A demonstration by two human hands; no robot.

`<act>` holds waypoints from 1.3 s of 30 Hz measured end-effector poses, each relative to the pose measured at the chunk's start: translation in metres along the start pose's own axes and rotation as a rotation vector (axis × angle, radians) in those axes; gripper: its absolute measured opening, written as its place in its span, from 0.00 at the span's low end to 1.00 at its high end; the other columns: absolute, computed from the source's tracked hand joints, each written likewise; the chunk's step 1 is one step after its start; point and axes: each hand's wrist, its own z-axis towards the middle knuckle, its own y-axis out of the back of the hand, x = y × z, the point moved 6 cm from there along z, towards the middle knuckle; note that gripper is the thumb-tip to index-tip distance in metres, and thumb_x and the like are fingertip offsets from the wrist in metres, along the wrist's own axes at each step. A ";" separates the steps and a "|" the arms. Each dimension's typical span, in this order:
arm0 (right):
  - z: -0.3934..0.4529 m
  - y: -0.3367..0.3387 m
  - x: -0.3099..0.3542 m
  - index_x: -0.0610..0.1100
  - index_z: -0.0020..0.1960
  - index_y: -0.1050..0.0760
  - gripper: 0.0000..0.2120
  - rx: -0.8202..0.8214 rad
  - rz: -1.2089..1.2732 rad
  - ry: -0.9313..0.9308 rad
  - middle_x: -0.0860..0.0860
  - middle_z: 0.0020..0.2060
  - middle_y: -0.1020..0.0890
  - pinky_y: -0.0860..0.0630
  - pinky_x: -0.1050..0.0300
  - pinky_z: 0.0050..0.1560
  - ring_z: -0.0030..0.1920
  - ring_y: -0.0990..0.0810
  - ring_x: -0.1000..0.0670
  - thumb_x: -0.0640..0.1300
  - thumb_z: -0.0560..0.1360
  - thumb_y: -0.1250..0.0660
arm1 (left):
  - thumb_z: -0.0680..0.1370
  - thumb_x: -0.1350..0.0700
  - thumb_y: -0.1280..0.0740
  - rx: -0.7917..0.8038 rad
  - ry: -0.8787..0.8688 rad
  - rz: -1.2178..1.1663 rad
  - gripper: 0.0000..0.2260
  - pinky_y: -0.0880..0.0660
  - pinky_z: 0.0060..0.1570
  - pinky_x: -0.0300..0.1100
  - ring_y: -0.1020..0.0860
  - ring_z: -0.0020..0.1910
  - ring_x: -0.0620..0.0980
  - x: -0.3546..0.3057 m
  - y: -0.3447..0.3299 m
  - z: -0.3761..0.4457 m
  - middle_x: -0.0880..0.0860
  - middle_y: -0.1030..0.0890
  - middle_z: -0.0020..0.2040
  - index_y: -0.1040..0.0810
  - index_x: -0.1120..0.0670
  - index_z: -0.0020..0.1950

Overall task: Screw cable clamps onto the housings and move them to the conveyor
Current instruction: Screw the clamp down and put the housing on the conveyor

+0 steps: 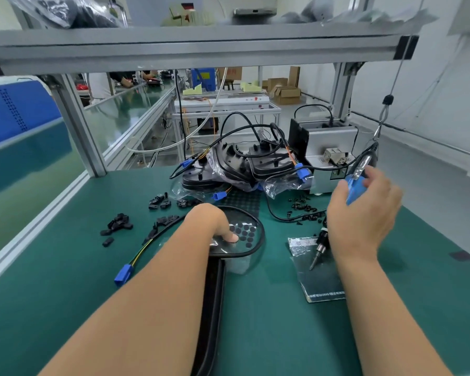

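The left hand [215,223] presses the housing [244,234] flat at table centre to steady it; the right hand [364,210] grips the hanging screwdriver [356,183] at three o'clock, bit poised beside it; cable clamps [117,226] wait at nine o'clock

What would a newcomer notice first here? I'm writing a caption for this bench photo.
The two bare forearms reaching over the green bench mat: the right hand grips a hanging blue-handled electric screwdriver, its bit pointing down. The left hand presses on a black-rimmed housing at centre. Behind them lies a heap of bagged housings with blue connectors.
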 end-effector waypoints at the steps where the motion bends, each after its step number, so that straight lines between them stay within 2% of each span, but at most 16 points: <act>1: -0.005 -0.002 0.008 0.42 0.64 0.30 0.18 0.016 0.061 0.065 0.45 0.54 0.26 0.32 0.54 0.50 0.55 0.28 0.45 0.44 0.76 0.35 | 0.73 0.41 0.29 0.018 -0.008 -0.078 0.35 0.30 0.61 0.49 0.28 0.67 0.59 0.003 0.000 -0.001 0.57 0.29 0.71 0.34 0.60 0.73; 3: -0.018 -0.013 0.025 0.43 0.60 0.27 0.13 0.125 0.193 0.158 0.49 0.49 0.25 0.29 0.56 0.49 0.46 0.26 0.52 0.42 0.76 0.35 | 0.70 0.43 0.26 0.062 -0.006 -0.283 0.34 0.30 0.61 0.49 0.25 0.62 0.57 0.013 0.002 -0.002 0.56 0.25 0.65 0.30 0.59 0.69; 4: -0.026 -0.021 0.032 0.45 0.57 0.25 0.10 0.227 0.232 0.193 0.51 0.46 0.24 0.28 0.57 0.47 0.42 0.25 0.55 0.41 0.76 0.35 | 0.69 0.44 0.24 0.065 -0.005 -0.396 0.29 0.29 0.59 0.47 0.21 0.53 0.53 0.019 0.004 0.000 0.54 0.21 0.56 0.25 0.58 0.63; 6: -0.043 -0.045 0.045 0.47 0.51 0.22 0.06 0.490 0.226 0.286 0.54 0.42 0.22 0.27 0.59 0.47 0.41 0.25 0.59 0.40 0.76 0.34 | 0.69 0.51 0.23 0.078 -0.037 -0.566 0.14 0.28 0.47 0.39 0.25 0.33 0.45 0.030 0.006 0.004 0.51 0.20 0.40 0.21 0.56 0.48; 7: -0.052 -0.058 0.050 0.48 0.50 0.20 0.06 0.636 0.196 0.329 0.55 0.42 0.21 0.27 0.61 0.49 0.42 0.24 0.60 0.41 0.76 0.34 | 0.70 0.56 0.24 0.100 -0.078 -0.627 0.09 0.31 0.39 0.36 0.26 0.29 0.44 0.033 0.005 0.005 0.51 0.19 0.37 0.21 0.56 0.45; 9: -0.069 -0.081 0.056 0.50 0.50 0.19 0.06 0.867 0.096 0.376 0.55 0.45 0.20 0.26 0.59 0.53 0.45 0.22 0.57 0.43 0.76 0.33 | 0.73 0.63 0.27 0.117 -0.186 -0.725 0.06 0.38 0.29 0.35 0.25 0.29 0.42 0.034 0.003 0.003 0.52 0.16 0.37 0.21 0.54 0.43; 12: -0.084 -0.102 0.060 0.52 0.55 0.20 0.09 1.018 -0.087 0.446 0.51 0.49 0.22 0.26 0.52 0.55 0.50 0.22 0.51 0.48 0.76 0.33 | 0.72 0.66 0.27 0.071 -0.296 -0.848 0.09 0.39 0.26 0.35 0.26 0.29 0.43 0.034 0.002 0.000 0.53 0.17 0.37 0.19 0.52 0.37; 16: -0.084 -0.108 0.065 0.53 0.55 0.19 0.10 1.014 -0.085 0.409 0.53 0.49 0.21 0.25 0.52 0.55 0.50 0.22 0.51 0.51 0.75 0.33 | 0.70 0.67 0.26 0.013 -0.321 -0.951 0.08 0.38 0.29 0.38 0.26 0.30 0.45 0.036 0.000 -0.001 0.53 0.18 0.32 0.17 0.55 0.37; 21: -0.079 -0.112 0.067 0.53 0.51 0.18 0.08 1.002 -0.063 0.338 0.57 0.46 0.18 0.26 0.58 0.52 0.46 0.22 0.56 0.51 0.73 0.30 | 0.71 0.66 0.27 -0.079 -0.397 -0.883 0.11 0.40 0.26 0.35 0.28 0.28 0.44 0.032 0.004 -0.005 0.49 0.19 0.31 0.17 0.50 0.34; 23: -0.077 -0.114 0.067 0.52 0.49 0.17 0.07 1.022 -0.029 0.277 0.57 0.43 0.16 0.25 0.58 0.51 0.44 0.21 0.57 0.49 0.72 0.29 | 0.72 0.65 0.27 -0.131 -0.427 -0.836 0.10 0.40 0.25 0.34 0.30 0.28 0.46 0.030 0.005 -0.007 0.52 0.19 0.34 0.17 0.50 0.36; 26: -0.075 -0.116 0.067 0.51 0.46 0.17 0.05 1.015 -0.020 0.248 0.57 0.40 0.17 0.23 0.58 0.49 0.42 0.20 0.56 0.48 0.71 0.29 | 0.73 0.64 0.28 -0.181 -0.463 -0.795 0.07 0.38 0.21 0.30 0.34 0.20 0.40 0.029 0.008 -0.010 0.55 0.20 0.37 0.17 0.51 0.41; 28: -0.076 -0.116 0.068 0.52 0.45 0.17 0.04 0.987 -0.051 0.289 0.57 0.40 0.17 0.24 0.58 0.48 0.42 0.21 0.57 0.49 0.72 0.30 | 0.72 0.64 0.27 -0.204 -0.478 -0.803 0.07 0.31 0.28 0.29 0.28 0.23 0.39 0.028 0.009 -0.011 0.57 0.18 0.38 0.17 0.52 0.41; 30: -0.077 -0.115 0.069 0.53 0.43 0.19 0.02 0.930 -0.081 0.324 0.57 0.41 0.19 0.25 0.57 0.47 0.43 0.22 0.56 0.50 0.72 0.30 | 0.72 0.64 0.27 -0.237 -0.484 -0.819 0.07 0.24 0.44 0.37 0.21 0.36 0.44 0.028 0.010 -0.011 0.56 0.15 0.42 0.15 0.52 0.42; 31: -0.076 -0.114 0.069 0.54 0.42 0.20 0.01 0.902 -0.089 0.329 0.57 0.41 0.20 0.25 0.56 0.47 0.43 0.22 0.56 0.50 0.72 0.30 | 0.72 0.64 0.26 -0.248 -0.485 -0.819 0.07 0.24 0.47 0.38 0.20 0.39 0.46 0.028 0.011 -0.011 0.55 0.15 0.42 0.15 0.52 0.42; 35: -0.076 -0.114 0.067 0.52 0.39 0.21 0.03 0.862 -0.042 0.281 0.58 0.37 0.20 0.25 0.58 0.45 0.41 0.23 0.58 0.50 0.70 0.28 | 0.72 0.64 0.26 -0.269 -0.493 -0.795 0.06 0.23 0.49 0.40 0.20 0.38 0.46 0.027 0.012 -0.011 0.56 0.15 0.42 0.15 0.53 0.42; 39: -0.073 -0.113 0.066 0.53 0.37 0.22 0.05 0.916 0.019 0.213 0.57 0.35 0.19 0.24 0.58 0.45 0.39 0.21 0.57 0.48 0.69 0.27 | 0.72 0.64 0.26 -0.273 -0.495 -0.774 0.06 0.22 0.50 0.43 0.20 0.39 0.47 0.027 0.012 -0.013 0.55 0.15 0.41 0.15 0.52 0.41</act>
